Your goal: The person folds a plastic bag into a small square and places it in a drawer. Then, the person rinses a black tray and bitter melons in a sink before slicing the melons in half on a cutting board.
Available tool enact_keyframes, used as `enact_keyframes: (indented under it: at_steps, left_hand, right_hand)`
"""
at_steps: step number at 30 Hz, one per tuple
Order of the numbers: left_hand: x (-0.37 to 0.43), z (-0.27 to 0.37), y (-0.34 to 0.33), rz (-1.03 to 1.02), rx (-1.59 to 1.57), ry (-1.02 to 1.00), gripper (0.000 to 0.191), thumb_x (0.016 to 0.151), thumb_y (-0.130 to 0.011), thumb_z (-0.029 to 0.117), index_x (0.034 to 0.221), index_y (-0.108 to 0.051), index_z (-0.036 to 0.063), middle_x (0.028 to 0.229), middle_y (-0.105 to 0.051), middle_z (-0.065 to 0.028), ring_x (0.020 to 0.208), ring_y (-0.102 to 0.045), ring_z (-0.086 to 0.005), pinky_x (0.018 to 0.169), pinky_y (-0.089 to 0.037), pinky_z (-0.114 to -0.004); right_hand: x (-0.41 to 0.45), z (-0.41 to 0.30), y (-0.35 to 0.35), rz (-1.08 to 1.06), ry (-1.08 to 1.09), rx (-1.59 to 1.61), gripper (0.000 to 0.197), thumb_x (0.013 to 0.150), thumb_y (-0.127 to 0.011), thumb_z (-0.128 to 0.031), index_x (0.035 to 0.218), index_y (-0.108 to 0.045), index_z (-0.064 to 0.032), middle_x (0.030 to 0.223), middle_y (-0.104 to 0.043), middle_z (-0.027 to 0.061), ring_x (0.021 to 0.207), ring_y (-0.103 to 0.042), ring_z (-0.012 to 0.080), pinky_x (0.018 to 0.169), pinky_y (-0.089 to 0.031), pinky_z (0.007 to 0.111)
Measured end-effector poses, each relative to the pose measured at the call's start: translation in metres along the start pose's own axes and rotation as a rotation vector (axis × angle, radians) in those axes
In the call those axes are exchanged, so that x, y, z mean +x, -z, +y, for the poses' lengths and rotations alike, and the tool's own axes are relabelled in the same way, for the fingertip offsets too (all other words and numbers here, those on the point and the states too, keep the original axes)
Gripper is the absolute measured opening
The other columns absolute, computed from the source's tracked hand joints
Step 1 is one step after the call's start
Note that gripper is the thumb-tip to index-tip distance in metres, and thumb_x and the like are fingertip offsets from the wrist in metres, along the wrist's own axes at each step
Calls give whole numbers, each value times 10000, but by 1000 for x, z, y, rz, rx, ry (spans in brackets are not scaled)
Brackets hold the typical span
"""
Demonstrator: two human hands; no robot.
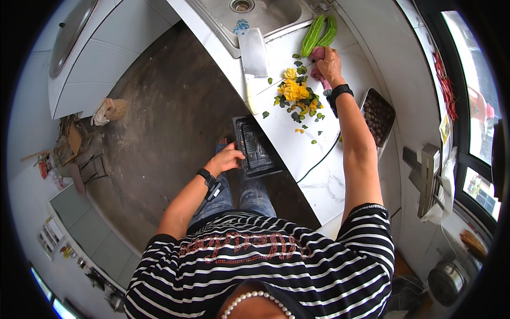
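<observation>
My left hand [226, 158] grips the near left edge of a black plastic tray [259, 149], held beside the counter's edge. My right hand [330, 65] is on a pink cloth [316, 73] on the white marbled counter [326, 191], just below two green bitter gourds [318, 34]; its fingers are partly hidden. Yellow flowers or petals [294, 91] lie in a pile with dark green cut pieces [296, 116] scattered around them. To their left rests a cleaver [255, 54] with a pale handle, its blade reaching the sink's rim.
A steel sink [271, 12] adjoins the counter at the top. Right of my right forearm stands a tray of dark round fruits or nuts [376, 115]. A black cable [323, 159] crosses the counter. A wall-side knife rack [429, 179] is at the right.
</observation>
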State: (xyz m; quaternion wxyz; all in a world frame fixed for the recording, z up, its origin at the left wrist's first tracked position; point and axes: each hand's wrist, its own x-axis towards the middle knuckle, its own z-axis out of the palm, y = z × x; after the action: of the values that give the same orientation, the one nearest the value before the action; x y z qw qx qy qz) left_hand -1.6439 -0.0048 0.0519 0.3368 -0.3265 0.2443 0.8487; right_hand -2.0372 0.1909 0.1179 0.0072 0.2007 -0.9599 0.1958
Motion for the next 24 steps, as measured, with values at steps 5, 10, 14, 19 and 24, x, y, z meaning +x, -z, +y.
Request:
enact_keyframes:
  at_steps: [5, 10, 14, 19, 24]
  left_hand:
    - [6, -7, -1, -8, -13, 40, 548, 711, -502, -77, 1208, -403, 131, 1022, -549, -57, 904, -583, -220, 699, -530, -454]
    - [13, -13, 2, -28, -18, 14, 558, 708, -499, -78, 1215, -395, 129, 984, -560, -55, 863, -589, -206, 679, -532, -434]
    - [17, -9, -1, 24, 10, 47, 559, 683, -485, -106, 1188, -416, 123, 972, -566, -55, 862, -587, -208, 705, -527, -433]
    - [22, -7, -4, -29, -63, -15, 506, 665, -471, -129, 1123, -450, 85, 966, -570, -67, 857, -586, -214, 749, -521, -396]
    - [23, -6, -4, -67, -72, -55, 448, 631, -459, -144, 1033, -511, 47, 885, -589, -61, 804, -596, -205, 736, -524, -383]
  right_hand:
    - [14, -10, -15, -73, 105, 12, 410, 684, -644, -81, 1078, -542, -35, 1124, -538, 228, 1004, -516, 427, 867, -441, 449]
    - [-7, -17, -13, -301, 396, -39, 694, 638, -575, 83, 1284, -462, -144, 1349, -430, 88, 1167, -436, 343, 971, -405, 391]
    - [-22, -25, -4, -471, 483, -67, 827, 608, -552, 148, 1323, -436, -253, 1424, -344, -8, 1271, -348, 274, 1047, -354, 375]
    - [-58, -43, 7, -595, 557, -74, 850, 582, -520, 186, 1330, -430, -208, 1410, -366, 35, 1256, -366, 289, 1080, -312, 359]
    - [-103, -54, 8, -595, 521, -38, 844, 580, -526, 190, 1322, -442, -203, 1413, -364, 29, 1263, -352, 281, 1093, -287, 357]
